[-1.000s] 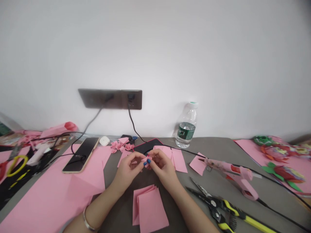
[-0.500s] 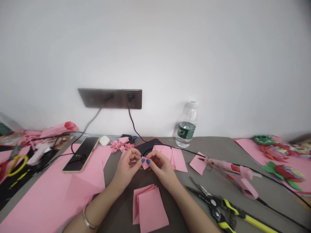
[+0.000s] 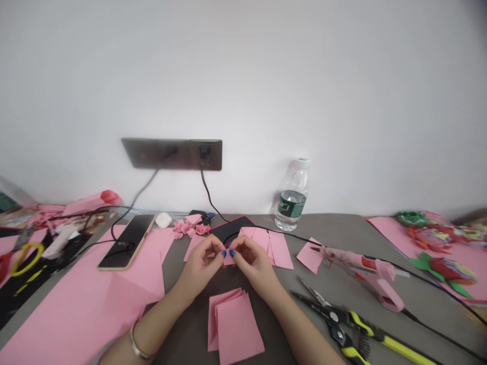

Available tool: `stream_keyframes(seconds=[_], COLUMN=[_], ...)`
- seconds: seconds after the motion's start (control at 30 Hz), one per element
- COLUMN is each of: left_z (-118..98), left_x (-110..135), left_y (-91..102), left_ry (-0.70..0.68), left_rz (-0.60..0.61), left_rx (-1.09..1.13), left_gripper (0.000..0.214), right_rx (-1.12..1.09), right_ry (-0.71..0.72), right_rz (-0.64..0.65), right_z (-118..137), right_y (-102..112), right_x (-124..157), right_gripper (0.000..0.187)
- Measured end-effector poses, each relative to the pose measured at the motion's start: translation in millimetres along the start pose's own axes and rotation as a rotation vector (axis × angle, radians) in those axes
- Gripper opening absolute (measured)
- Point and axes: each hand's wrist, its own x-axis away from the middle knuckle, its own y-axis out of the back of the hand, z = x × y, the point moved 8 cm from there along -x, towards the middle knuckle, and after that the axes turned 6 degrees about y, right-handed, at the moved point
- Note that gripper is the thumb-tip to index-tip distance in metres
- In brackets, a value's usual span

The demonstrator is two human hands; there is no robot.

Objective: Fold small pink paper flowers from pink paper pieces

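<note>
My left hand point(image 3: 206, 259) and my right hand point(image 3: 249, 258) meet over the middle of the grey table, thumbs almost touching. Both are closed, pinching a small piece of pink paper point(image 3: 229, 260) between thumbs and fingertips; most of it is hidden by the fingers. Just in front of my wrists lies a stack of folded pink paper point(image 3: 238, 327). Beyond the hands are small pink paper flowers point(image 3: 189, 226) and, to the right, more cut pink paper pieces point(image 3: 280, 249).
A pink glue gun point(image 3: 365, 271) with a black cord and yellow-handled scissors point(image 3: 335, 317) lie on the right. A water bottle point(image 3: 292, 197) stands by the wall. At left, a phone point(image 3: 128, 242) rests on large pink sheets point(image 3: 87, 304). Finished paper flowers point(image 3: 449, 268) sit far right.
Both hands keep their pinch on the pink paper. Their fingers have shifted slightly, and less of the piece shows between the thumbs.
</note>
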Motion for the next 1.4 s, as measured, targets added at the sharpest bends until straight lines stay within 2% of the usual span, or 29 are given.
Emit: stream_keyframes(seconds=[0.2, 0.5, 0.7, 0.9, 1.1, 1.23, 1.4], left_z=[-2.2, 1.8, 4.0, 3.2, 8.6, 8.9, 8.5], left_x=[-1.1, -1.4, -0.4, -0.6, -1.2, -2.2, -3.7], left_y=[-3.1, -5.4, -10.0, -9.7, -5.4, -1.3, 1.3], left_ry=[-0.023, 0.03, 0.068, 0.067, 0.105, 0.13, 0.127], left_rz=[0.05, 0.15, 0.202, 0.187, 0.141, 0.076, 0.059], left_rx=[0.021, 0.213, 0.315, 0.311, 0.263, 0.235, 0.192], left_gripper=[0.004, 0.012, 0.013, 0.014, 0.021, 0.022, 0.017], right_rx=[-0.079, -0.297, -0.403, -0.427, -0.436, -0.425, -0.354], right_ry=[0.024, -0.088, -0.181, -0.222, -0.258, -0.267, -0.233], right_rz=[0.06, 0.121, 0.117, 0.118, 0.121, 0.082, 0.0], right_z=[5.7, 6.9, -2.8, -6.6, -10.2, -15.6, -17.3], right_y=[-5.4, -13.2, -15.1, -16.8, -17.2, -13.2, -3.9], right_x=[0.7, 2.6, 5.4, 6.2, 5.8, 5.1, 2.8], right_gripper=[0.008, 0.012, 0.018, 0.027, 0.028, 0.028, 0.029])
